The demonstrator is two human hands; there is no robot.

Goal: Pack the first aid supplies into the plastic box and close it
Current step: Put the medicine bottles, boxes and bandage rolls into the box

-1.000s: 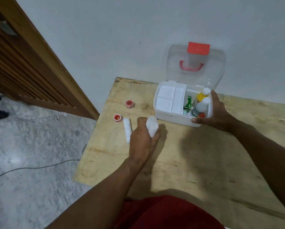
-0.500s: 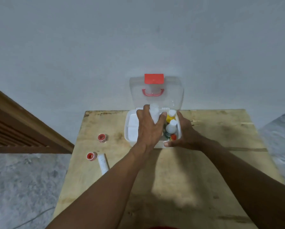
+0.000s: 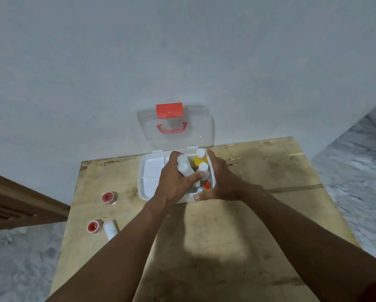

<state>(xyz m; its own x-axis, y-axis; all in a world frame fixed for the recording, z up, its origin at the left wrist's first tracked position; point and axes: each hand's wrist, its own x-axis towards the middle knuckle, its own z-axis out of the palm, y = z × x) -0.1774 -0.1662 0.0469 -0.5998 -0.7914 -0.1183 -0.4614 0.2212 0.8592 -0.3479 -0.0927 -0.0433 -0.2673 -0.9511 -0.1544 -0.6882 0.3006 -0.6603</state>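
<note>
One white bottle (image 3: 183,167): was gripped in the left hand (image 3: 174,184), fingers curled round it, tilted over the right compartment of the box (image 3: 141,182).
Box: sat open at the far edge of the table (image 3: 204,247), its clear lid (image 3: 195,131) standing up against the wall.
Right hand (image 3: 219,182): clasped the box's right end, thumb on the front corner, bracing it.
Already inside: a yellow bottle (image 3: 199,159), a white-capped bottle (image 3: 203,168) and a small red-capped item (image 3: 206,185) crowded that compartment.
Step in hand: probably seating the bottle. It should go upright into the gap left of the others, low enough for the lid to shut.
Unpacked: a near tape roll (image 3: 93,226), a far tape roll (image 3: 109,197) and a white roll (image 3: 110,229) lay well apart from the box.
</note>
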